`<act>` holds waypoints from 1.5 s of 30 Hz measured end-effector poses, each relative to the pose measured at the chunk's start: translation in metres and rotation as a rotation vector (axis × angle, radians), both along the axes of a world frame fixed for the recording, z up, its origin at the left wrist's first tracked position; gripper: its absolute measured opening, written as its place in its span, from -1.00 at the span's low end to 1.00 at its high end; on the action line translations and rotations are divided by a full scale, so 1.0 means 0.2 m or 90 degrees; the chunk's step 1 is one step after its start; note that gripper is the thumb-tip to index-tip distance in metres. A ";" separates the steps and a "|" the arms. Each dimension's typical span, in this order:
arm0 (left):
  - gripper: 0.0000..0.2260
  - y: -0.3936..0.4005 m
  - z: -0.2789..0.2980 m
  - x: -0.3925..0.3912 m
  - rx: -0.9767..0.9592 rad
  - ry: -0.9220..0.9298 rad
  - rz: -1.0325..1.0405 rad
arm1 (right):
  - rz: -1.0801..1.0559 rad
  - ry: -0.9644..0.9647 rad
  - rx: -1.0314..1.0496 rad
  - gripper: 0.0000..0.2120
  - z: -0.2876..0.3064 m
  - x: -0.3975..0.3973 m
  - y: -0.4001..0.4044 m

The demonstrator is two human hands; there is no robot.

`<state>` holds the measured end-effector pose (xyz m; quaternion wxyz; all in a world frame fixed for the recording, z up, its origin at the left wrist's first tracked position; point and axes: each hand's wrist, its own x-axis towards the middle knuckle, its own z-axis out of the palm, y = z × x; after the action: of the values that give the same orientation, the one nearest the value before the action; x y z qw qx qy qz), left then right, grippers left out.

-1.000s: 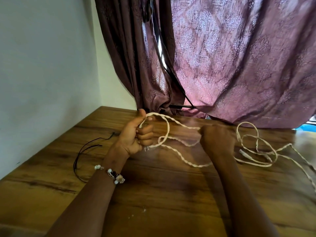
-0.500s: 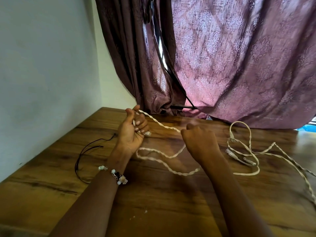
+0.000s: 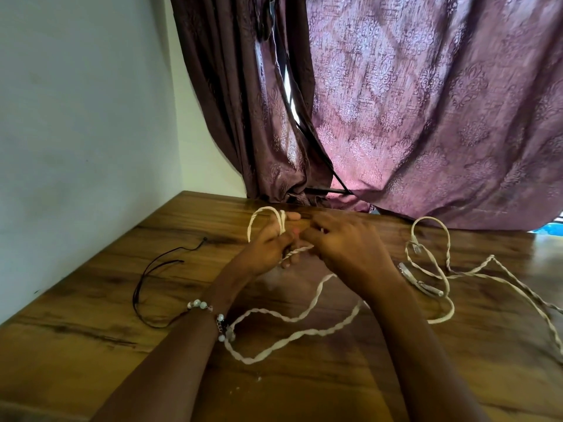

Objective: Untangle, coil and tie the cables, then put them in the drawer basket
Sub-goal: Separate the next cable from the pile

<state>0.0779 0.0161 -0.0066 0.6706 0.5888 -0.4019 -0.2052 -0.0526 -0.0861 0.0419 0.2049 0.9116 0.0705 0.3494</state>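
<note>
Big brown wooden tabletop [image 3: 304,388] with a mauve patterned curtain [image 3: 426,102] hanging at 12 o'clock. The long cream twisted cable [image 3: 292,336] is sprawled from centre out to 3 o'clock, plugs loose, nowhere near a drawer basket yet. Since a second ago the right hand [image 3: 347,248] has swung in from 3 o'clock to meet the left hand [image 3: 268,248], so another coil turn looks underway. Left is clenched round a couple of loops; right's fingers curl onto the strand beside it. A thin black cord [image 3: 146,278] lies untouched at 9 o'clock.
</note>
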 end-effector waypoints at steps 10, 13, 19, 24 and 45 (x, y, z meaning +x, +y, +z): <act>-0.71 0.00 0.00 -0.07 0.033 0.063 -0.198 | -0.055 0.006 0.291 -0.74 0.03 -0.07 -0.24; -0.71 0.01 0.02 -0.07 -0.103 0.171 -0.313 | -0.100 0.074 0.354 -0.68 0.00 -0.08 -0.31; -0.67 0.02 0.01 -0.01 -0.109 0.385 -0.436 | 0.077 0.057 0.587 -0.42 -0.04 -0.01 -0.23; -0.62 0.01 -0.03 0.01 -0.103 0.415 -0.455 | 0.161 0.170 0.786 -0.40 -0.12 0.08 -0.17; -0.65 -0.01 0.00 -0.04 -0.019 0.238 -0.107 | 0.077 0.254 0.714 -0.70 -0.25 0.17 -0.16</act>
<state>0.0709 0.0136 -0.0074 0.7227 0.4951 -0.3209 -0.3601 -0.0183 -0.1171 -0.0089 -0.3451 0.9230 -0.0357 0.1661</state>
